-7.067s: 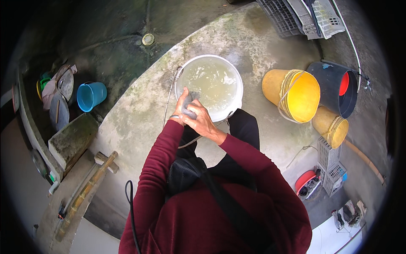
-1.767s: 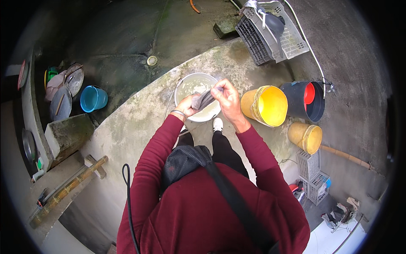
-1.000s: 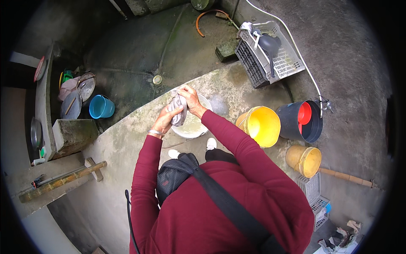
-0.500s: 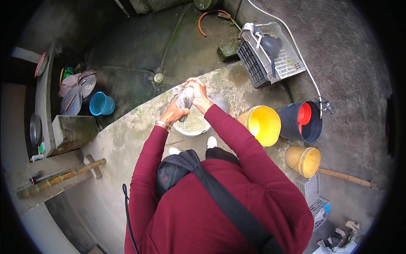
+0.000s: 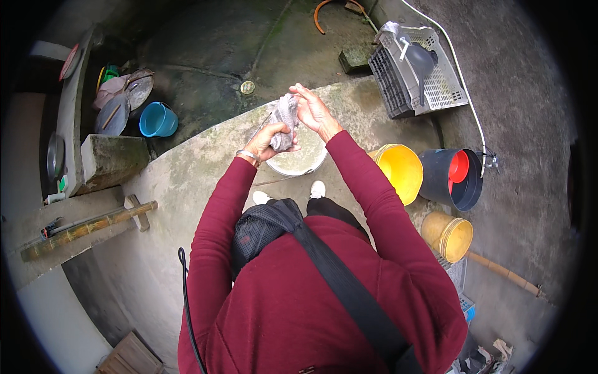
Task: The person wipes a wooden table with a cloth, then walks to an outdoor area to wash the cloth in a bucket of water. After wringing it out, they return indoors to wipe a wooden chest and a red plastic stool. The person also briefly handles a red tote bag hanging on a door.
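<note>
A bunched, damp-looking grey cloth (image 5: 284, 119) is gripped in my left hand (image 5: 263, 141), whose fingers wrap round its lower part. Beside the cloth's right side, my right hand (image 5: 314, 112) has its fingers stretched out and holds nothing; whether it still touches the cloth I cannot tell. Both hands are over a round pale bucket (image 5: 300, 174) with cloudy-looking contents, standing in front of my feet. My hands and the cloth cover part of it.
To the right stand a yellow bucket (image 5: 398, 173), a black bucket (image 5: 431, 177) with a red scoop inside, and a tan bucket (image 5: 436, 234). Stacked crates (image 5: 392, 81) sit beyond them. Leftward are a blue bucket (image 5: 158, 119) and a concrete block (image 5: 115, 162).
My right hand has let go of the twisted cloth and opened its fingers. The cloth has loosened into a looser bundle in my left hand. The view has shifted slightly.
</note>
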Demonstrator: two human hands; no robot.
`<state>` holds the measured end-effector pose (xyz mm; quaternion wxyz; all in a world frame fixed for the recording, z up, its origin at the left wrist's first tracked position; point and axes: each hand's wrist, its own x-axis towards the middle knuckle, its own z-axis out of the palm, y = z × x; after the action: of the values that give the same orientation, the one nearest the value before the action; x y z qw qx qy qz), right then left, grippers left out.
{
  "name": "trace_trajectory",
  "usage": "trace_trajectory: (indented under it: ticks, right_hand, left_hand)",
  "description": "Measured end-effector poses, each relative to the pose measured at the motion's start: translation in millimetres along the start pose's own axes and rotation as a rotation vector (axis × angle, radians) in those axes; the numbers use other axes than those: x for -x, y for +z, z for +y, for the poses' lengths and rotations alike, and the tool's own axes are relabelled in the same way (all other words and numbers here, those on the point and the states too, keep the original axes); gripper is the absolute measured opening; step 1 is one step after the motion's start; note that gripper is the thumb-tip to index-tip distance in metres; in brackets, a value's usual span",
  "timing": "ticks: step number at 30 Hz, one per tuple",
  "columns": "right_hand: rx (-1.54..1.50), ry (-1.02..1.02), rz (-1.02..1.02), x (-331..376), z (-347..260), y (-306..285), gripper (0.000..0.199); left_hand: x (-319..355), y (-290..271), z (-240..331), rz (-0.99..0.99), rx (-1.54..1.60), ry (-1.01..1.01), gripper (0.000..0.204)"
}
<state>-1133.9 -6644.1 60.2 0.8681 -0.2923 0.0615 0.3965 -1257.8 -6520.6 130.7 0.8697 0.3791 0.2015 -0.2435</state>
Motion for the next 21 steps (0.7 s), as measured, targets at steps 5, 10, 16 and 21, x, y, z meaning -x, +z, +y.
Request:
trace_trajectory:
  ticks: [5,10,16,21]
  right_hand:
    - [-0.16,0.038,-0.35,39.9,-1.3,60.4,0.063]
    - [-0.009,0.002,-0.315,27.3,-5.5,52.2,0.034]
    - [0.337,-0.057,-0.111,17.8,10.4,31.4,0.028]
    - [0.423,-0.15,0.093,20.2,31.0,19.3,0.022]
  left_hand:
    - [6.4,6.2,-0.6,-0.151,0.291,-0.058,0.04]
    - [10.7,7.7,-4.2,-0.208,0.309,-0.113,0.036]
    - [2.1,13.9,-10.6,0.114,-0.161,-0.13,0.018]
    - [-23.9,-9.3,-34.4,0.318,-0.614,-0.091,0.024]
